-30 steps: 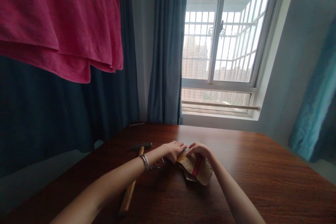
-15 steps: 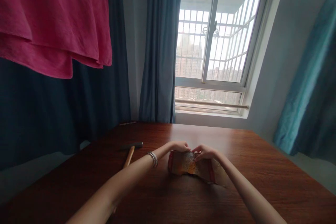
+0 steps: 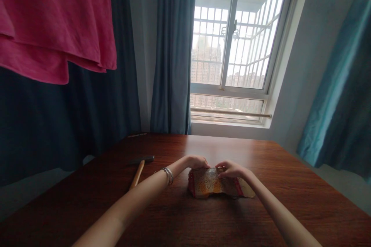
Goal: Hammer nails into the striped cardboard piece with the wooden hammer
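Between my two hands is a brownish, speckled sheet-like piece [image 3: 207,185] with red bands at its sides, an orange patch and an uneven lower edge; its kind I cannot make out. It stands tilted over the wooden table [image 3: 162,216]. My left hand [image 3: 199,161] pinches its top edge near the middle. Just to the right, my right hand [image 3: 230,169] holds the same edge, thumb on the near face and fingers at the top. A paler flap [image 3: 246,190] sticks out at its right end. Its far side is hidden.
A hammer [image 3: 140,170] with a wooden handle lies left of my left forearm, which covers its lower end. A pink cloth [image 3: 58,31] hangs at upper left. Dark blue curtains [image 3: 174,65] and a barred window [image 3: 228,50] stand behind the table.
The speckled piece has turned slightly in my hands, its right end higher and its lower edge more level. Both hands keep hold. The whole view has shifted slightly.
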A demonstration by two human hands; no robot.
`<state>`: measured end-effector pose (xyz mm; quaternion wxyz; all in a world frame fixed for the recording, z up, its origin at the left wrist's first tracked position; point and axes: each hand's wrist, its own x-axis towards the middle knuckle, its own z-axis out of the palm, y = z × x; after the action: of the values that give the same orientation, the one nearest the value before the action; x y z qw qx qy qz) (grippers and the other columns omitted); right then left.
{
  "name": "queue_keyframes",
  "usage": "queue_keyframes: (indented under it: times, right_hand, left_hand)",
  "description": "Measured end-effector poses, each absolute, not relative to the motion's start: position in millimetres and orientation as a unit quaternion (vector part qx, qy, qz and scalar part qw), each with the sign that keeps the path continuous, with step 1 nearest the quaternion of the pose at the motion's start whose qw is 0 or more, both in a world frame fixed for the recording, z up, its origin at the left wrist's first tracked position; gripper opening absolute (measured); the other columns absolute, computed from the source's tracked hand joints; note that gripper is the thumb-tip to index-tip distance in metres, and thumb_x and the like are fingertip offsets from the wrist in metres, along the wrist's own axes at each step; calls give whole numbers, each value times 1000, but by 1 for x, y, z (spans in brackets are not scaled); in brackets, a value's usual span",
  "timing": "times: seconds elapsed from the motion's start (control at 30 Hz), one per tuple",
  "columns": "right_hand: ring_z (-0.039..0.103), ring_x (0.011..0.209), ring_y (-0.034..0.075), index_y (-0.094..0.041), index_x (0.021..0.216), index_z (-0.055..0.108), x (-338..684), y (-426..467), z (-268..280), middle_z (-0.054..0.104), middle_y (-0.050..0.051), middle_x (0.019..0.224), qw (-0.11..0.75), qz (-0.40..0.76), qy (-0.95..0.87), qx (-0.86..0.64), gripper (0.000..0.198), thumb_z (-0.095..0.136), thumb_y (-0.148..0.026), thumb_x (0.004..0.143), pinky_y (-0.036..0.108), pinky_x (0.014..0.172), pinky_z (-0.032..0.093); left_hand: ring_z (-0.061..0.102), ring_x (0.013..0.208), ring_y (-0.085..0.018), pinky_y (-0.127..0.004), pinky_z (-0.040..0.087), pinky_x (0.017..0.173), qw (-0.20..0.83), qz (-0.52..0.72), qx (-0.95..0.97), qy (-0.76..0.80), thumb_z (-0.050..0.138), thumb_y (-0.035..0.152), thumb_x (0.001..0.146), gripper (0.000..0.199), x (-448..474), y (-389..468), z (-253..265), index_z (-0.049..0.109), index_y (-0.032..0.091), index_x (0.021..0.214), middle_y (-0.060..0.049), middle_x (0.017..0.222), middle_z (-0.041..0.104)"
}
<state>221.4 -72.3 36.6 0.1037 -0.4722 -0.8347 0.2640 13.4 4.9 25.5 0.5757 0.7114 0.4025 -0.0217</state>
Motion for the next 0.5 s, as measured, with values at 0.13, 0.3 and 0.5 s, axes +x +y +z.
queue_keyframes:
  times: [0.13, 0.3, 0.5]
  right_hand:
    - [60, 82, 20, -15, 106, 59, 226, -78, 40, 65, 3, 93, 106, 260, -834, -474, 41, 64, -36, 72, 36, 73, 48]
    - [59, 81, 19, -15, 106, 58, 231, -80, 39, 64, 2, 89, 107, 251, -833, -481, 41, 64, -38, 72, 36, 72, 48]
    - [58, 84, 18, -15, 103, 56, 232, -79, 33, 61, 3, 94, 102, 253, -833, -481, 31, 57, -35, 79, 37, 74, 48]
  left_hand:
    - [45, 43, -10, -23, 35, 47, 611, 4, 693, 383, 61, 29, 65, 18, 11, 1, 21, 59, 12, 63, 1, 50, 55]
    - [47, 44, -12, -24, 36, 48, 648, -4, 662, 378, 56, 24, 65, 13, 11, 1, 15, 60, 12, 61, 0, 51, 57]
    - [49, 45, -14, -26, 38, 51, 662, -38, 658, 357, 52, 20, 65, 12, 10, 2, 18, 60, 11, 61, -1, 52, 58]
